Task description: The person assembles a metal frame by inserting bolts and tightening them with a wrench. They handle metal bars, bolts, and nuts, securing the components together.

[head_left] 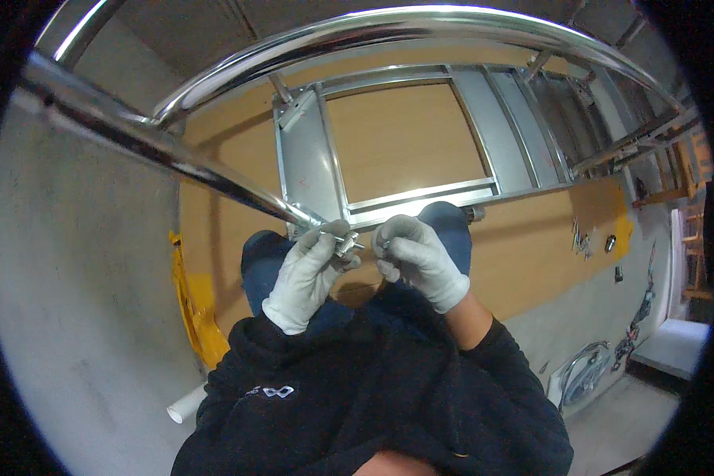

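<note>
My left hand [300,275], in a whitish work glove, is closed around a small metal fitting [346,243] at the lower end of a chrome tube [214,178]. A thin bolt-like pin [359,246] sticks out of the fitting toward the right. Just right of it, a short gap away, my right hand [422,258], gloved alike, has its thumb and fingers pinched together. Something tiny and dark shows at those fingertips, too small to name. Both hands are above my knees, in front of a silver metal frame [420,196] with a rectangular opening.
A thick curved chrome rail [389,22] arches over the far side. Tan board [523,254] covers the floor. Loose bolts [583,238] lie at the right, with a coil of wire [585,374] nearer. Yellow sheeting [201,317] and a white pipe [186,404] are at the left.
</note>
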The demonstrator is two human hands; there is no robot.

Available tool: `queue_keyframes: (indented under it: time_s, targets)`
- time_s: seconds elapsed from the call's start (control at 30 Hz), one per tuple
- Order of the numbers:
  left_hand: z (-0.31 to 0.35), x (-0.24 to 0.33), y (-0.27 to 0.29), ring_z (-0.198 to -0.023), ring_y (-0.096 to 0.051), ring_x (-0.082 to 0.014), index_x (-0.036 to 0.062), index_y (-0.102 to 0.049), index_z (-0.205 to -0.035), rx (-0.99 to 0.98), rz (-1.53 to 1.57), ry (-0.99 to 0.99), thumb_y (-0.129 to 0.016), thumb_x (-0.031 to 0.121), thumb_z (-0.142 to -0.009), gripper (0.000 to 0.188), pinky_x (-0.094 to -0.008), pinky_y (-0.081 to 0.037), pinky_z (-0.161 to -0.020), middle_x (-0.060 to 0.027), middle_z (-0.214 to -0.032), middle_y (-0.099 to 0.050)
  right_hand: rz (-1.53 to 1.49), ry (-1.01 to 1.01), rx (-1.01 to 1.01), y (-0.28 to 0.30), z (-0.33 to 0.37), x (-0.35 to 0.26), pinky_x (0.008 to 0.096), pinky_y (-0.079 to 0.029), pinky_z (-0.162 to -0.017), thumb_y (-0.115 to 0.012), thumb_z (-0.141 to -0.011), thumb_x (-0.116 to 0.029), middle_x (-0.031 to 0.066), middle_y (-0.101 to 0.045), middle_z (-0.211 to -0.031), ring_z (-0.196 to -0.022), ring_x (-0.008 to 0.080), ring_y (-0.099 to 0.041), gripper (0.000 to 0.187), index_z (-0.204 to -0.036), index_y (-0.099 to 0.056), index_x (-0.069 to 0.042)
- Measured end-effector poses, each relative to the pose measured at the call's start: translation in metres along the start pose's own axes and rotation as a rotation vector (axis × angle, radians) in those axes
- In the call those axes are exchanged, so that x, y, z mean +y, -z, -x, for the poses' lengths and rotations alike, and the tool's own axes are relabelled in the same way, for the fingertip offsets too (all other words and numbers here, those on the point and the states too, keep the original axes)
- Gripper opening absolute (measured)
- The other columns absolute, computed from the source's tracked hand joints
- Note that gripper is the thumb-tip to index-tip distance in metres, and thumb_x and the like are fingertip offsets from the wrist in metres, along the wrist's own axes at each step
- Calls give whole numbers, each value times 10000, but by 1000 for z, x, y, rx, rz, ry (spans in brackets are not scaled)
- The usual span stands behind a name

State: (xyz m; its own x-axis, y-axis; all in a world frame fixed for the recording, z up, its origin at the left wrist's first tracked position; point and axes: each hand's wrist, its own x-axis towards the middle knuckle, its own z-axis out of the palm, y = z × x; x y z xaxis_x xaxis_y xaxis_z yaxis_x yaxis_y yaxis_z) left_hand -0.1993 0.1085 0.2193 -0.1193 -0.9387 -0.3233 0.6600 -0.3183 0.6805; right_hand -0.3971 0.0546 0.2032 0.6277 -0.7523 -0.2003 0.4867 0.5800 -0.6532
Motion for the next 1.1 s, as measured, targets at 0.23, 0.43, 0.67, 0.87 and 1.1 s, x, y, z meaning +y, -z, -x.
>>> queue_keyframes:
  time_s: [0.23,0.43,0.67,0.87,1.1]
  targets:
    - [14,6,17,-892,-602,-166,-2,-502,-1206,-27,84,-58,-549,266,-947,375,-331,-520,-833,-81,-1020,-595,577,26,119,-32,-9,19,223,-478,-649,-704,-794,-107,40,-611,-841,-728,77,-563,266,-998,-582,11]
    - [21,3,21,-959,-607,-187,2,-540,-1199,-42,54,-88,-568,245,-937,358,-349,-497,-867,-90,-1059,-624,641,37,115,-49,-9,19,206,-460,-634,-714,-793,-127,20,-606,-835,-720,57,-540,268,-989,-590,7]
    - [20,-2,24,-955,-603,-168,-1,-568,-1172,-23,-87,-163,-573,230,-937,329,-333,-492,-862,-82,-1060,-625,757,107,104,-44,-9,21,242,-473,-644,-710,-793,-135,24,-615,-803,-707,84,-547,218,-934,-620,5]
    - [18,6,25,-928,-609,-169,-15,-576,-1167,19,-179,-195,-577,229,-936,336,-311,-503,-821,-97,-1032,-637,1028,284,231,-33,-11,8,271,-499,-679,-670,-808,-119,54,-639,-803,-733,121,-601,187,-932,-628,15]
    - [17,7,30,-930,-599,-174,-27,-571,-1155,36,-84,-146,-554,213,-949,317,-328,-508,-815,-102,-1035,-621,703,197,173,-40,-9,9,228,-476,-606,-601,-878,-111,38,-625,-808,-676,80,-572,176,-999,-611,17]
